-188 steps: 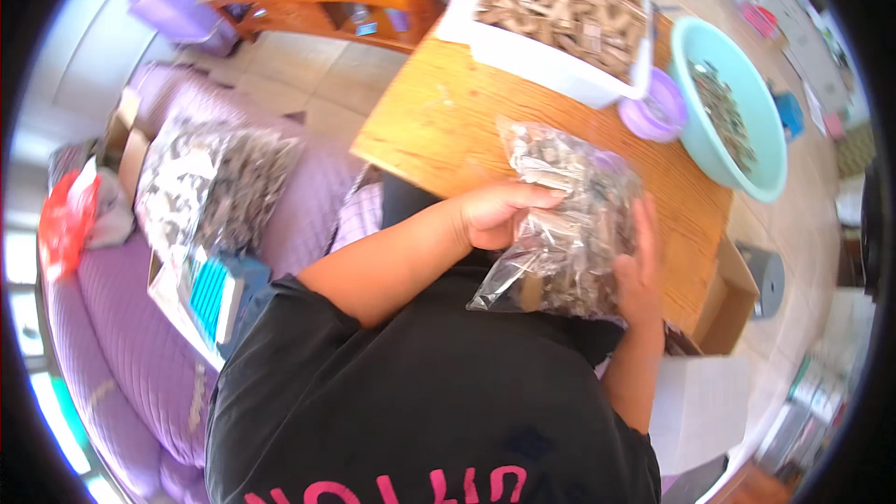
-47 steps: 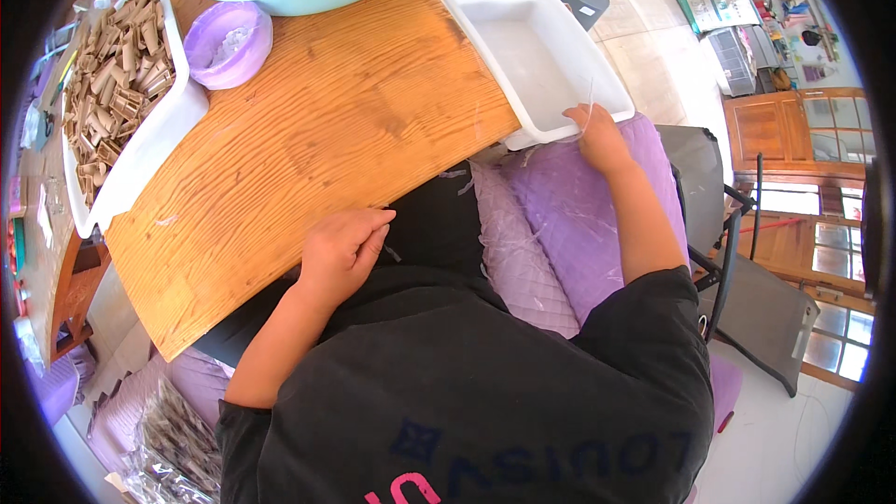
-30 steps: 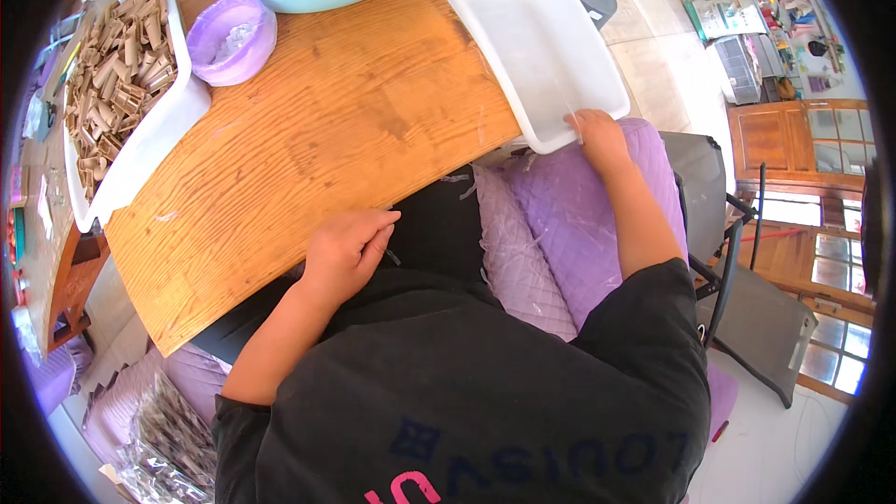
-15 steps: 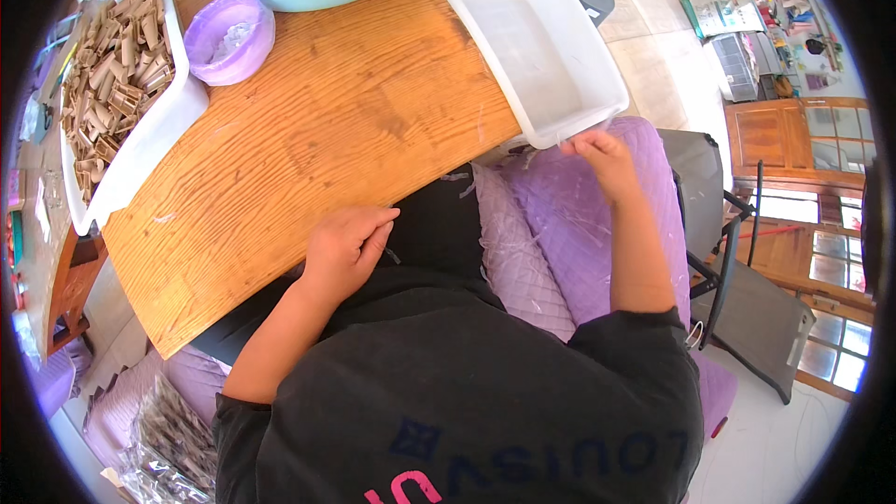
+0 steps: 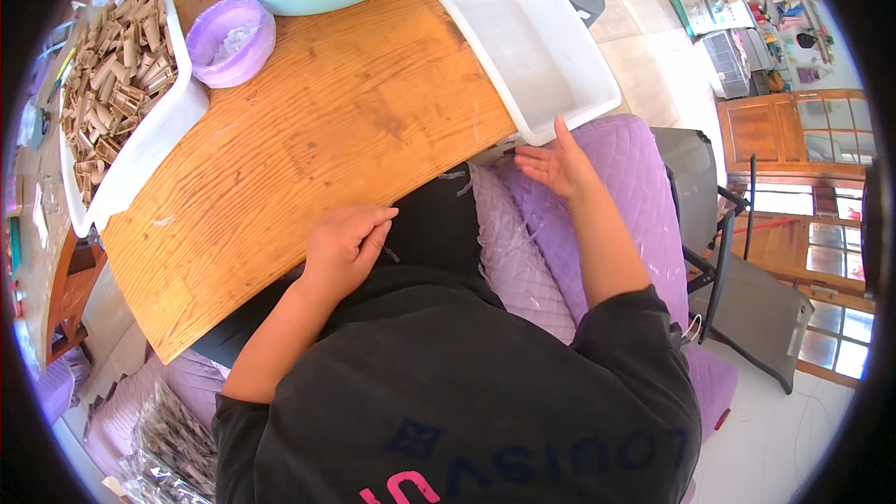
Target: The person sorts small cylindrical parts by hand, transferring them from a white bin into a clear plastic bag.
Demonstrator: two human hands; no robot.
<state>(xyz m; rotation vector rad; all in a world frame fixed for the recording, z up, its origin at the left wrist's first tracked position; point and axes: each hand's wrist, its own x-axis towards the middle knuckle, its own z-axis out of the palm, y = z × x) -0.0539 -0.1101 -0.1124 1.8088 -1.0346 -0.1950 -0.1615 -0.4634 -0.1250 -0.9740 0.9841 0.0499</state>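
Note:
At the near edge of the wooden table (image 5: 317, 112), my left hand (image 5: 343, 247) rests with its fingers curled and pressed together. What it holds, if anything, is hidden. My right hand (image 5: 557, 166) hangs in the air just beyond the table's right edge, thumb raised and fingers apart, with nothing seen in it. Closest to it is the near corner of a white plastic tray (image 5: 595, 110), which stands at the table's right end. The tray's inside looks bare apart from faint marks. Below the right hand lies a purple quilted cover (image 5: 616, 187) with clear plastic shreds on it.
Far left, a white tray (image 5: 173, 135) is full of brown curved pieces (image 5: 117, 75). A purple bowl (image 5: 252, 65) beside it holds small clear bits. A pale blue basin (image 5: 313, 0) with mixed small parts stands at the back. A grey chair (image 5: 695, 177) is on the right.
My right hand has left the tray's corner, shifting left and slightly nearer. Its fingers have gone from a pinch to spread. My left hand has stayed in place.

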